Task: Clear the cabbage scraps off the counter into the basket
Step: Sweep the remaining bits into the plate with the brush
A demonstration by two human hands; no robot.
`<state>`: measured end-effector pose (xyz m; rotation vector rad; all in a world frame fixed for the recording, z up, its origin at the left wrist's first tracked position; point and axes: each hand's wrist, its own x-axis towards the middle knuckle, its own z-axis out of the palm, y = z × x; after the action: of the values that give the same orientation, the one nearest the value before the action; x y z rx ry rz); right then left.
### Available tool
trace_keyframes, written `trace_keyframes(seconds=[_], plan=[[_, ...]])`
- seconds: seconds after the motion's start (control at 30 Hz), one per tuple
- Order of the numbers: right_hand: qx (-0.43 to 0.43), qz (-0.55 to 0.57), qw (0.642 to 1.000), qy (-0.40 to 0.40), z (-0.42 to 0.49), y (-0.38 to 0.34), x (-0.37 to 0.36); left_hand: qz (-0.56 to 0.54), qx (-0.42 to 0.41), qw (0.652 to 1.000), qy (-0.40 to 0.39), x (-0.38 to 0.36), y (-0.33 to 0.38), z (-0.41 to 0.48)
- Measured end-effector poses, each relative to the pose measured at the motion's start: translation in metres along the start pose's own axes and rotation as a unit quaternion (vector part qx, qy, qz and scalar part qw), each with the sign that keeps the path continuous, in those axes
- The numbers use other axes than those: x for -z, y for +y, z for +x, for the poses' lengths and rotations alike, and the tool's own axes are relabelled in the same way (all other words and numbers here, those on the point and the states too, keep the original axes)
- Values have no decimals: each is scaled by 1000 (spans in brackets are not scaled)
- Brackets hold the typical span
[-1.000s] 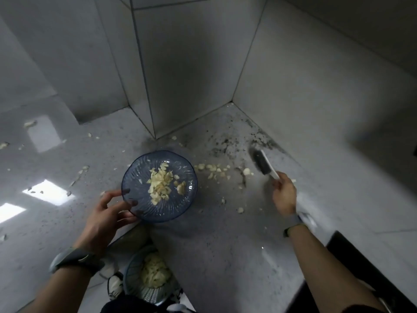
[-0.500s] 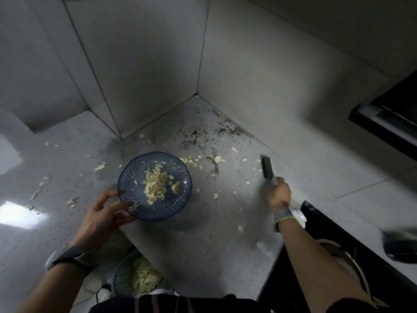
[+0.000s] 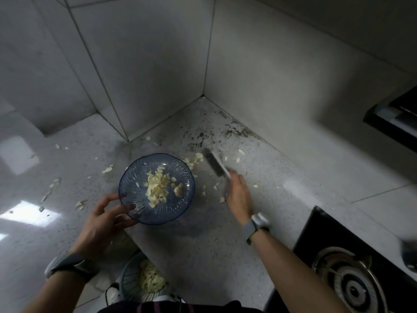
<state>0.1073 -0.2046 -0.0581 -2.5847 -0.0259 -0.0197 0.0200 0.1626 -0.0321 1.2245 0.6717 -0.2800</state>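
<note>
Off to the left of my left hand point(image 3: 101, 220), pale cabbage scraps point(image 3: 80, 204) lie strewn over the table point(image 3: 203, 245). They look thin, light and limp, so I judge they will slide at a nudge, cling where wet, and be hopeless to pick up singly. That hand has its thumb and fingers curled on the near rim of a blue glass dish point(image 3: 133, 177) at the table's near edge, with a small heap of scraps in its middle. I cannot tell whether the dish rests there or is just lifted. Glass is stiff, slick and breakable, so I reckon the rim wants a thumb on top and fingers beneath before any tipping. Below that hand, past the table's edge, the basket point(image 3: 130, 283) stands part-filled with cabbage. Between my two hands, just beyond the dish, more scraps lie beside the dark head of a scraper point(image 3: 214, 166), too blurred to name surely. My right hand point(image 3: 239, 195) holds its pale handle, though blur hides how the fingers lie. Well apart to the right of that hand is a gas burner point(image 3: 352, 288).
</note>
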Motion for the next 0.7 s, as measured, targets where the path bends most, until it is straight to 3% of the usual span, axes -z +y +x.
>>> trace_keyframes(seconds=[0.17, 0.27, 0.33, 0.4, 0.57, 0.7], plan=[[-214, -2, 973, 90, 37, 30, 40, 8, -12, 1000, -6, 1, 2, -6], [-287, -38, 954, 75, 48, 34, 44, 7, -18, 1000, -9, -2, 5, -8], [-250, -74, 965, 36, 48, 25, 33, 8, -17, 1000, -8, -3, 5, -8], [-156, -98, 982, -27, 36, 12, 15, 5, -13, 1000, -11, -1, 4, -6], [36, -44, 996, -66, 2, -43, -35, 0, -9, 1000, -10, 6, 2, 1], [72, -2, 996, -55, -1, -60, -48, -1, -12, 1000, -14, 11, 2, 2]])
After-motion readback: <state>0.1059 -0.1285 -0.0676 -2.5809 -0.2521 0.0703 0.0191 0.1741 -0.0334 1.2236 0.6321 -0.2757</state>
